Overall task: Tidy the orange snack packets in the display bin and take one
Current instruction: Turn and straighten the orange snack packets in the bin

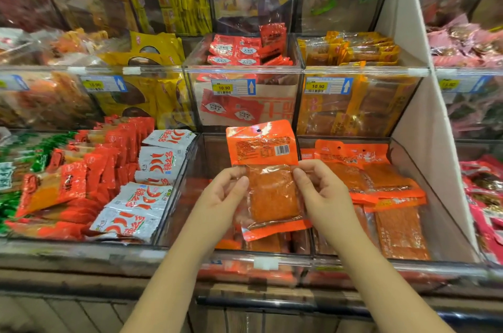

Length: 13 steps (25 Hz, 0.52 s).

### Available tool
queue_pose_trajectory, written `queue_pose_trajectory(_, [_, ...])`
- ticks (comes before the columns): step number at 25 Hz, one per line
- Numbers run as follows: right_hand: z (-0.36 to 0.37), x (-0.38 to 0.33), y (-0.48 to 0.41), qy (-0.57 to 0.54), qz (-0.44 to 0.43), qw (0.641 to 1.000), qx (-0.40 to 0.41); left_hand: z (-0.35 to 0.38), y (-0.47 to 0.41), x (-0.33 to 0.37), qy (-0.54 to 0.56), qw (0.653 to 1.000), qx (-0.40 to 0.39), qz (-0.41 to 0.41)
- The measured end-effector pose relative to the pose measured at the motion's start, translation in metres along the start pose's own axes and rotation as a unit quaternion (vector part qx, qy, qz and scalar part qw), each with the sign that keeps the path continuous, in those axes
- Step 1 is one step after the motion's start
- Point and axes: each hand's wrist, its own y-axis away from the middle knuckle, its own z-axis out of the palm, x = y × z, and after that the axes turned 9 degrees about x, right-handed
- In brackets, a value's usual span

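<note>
Both hands, left hand (227,191) and right hand (319,185), pinch one flat orange plastic snack packet (268,177) by its side edges above the clear display bin (275,258); lift straight up, clear of its front rim

Shop shelf | white chilli-print packets (152,185) left of the fingers (299,177) | red packets (109,158) further left | yellow 10.90 price tag (224,87) above the fingers, red sachets (239,51) higher | pink packets (484,196) far right, beyond white divider (413,88)
</note>
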Motion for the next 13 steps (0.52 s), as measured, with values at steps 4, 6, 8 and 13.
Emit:
queue_pose_trajectory(4, [-0.0004,-0.0001,0.0017,0.002,-0.011,1.0,-0.01,-0.003,-0.0042,-0.0037,0.022,1.0,0.008,-0.012])
queue_pose_trajectory(6, [-0.0006,-0.0013,0.0026,-0.013,0.0,0.999,-0.033,-0.0039,-0.0056,-0.006,0.033,0.999,0.016,-0.018])
queue_pose_trajectory(8, [-0.0011,-0.0013,0.0032,-0.024,0.01,0.998,-0.061,-0.0047,-0.0056,-0.0061,0.047,0.999,0.015,-0.022])
queue_pose_trajectory(13, [-0.0007,0.0017,0.0037,0.001,-0.002,0.998,-0.067,-0.0043,-0.0055,-0.0069,0.032,0.999,-0.001,-0.019])
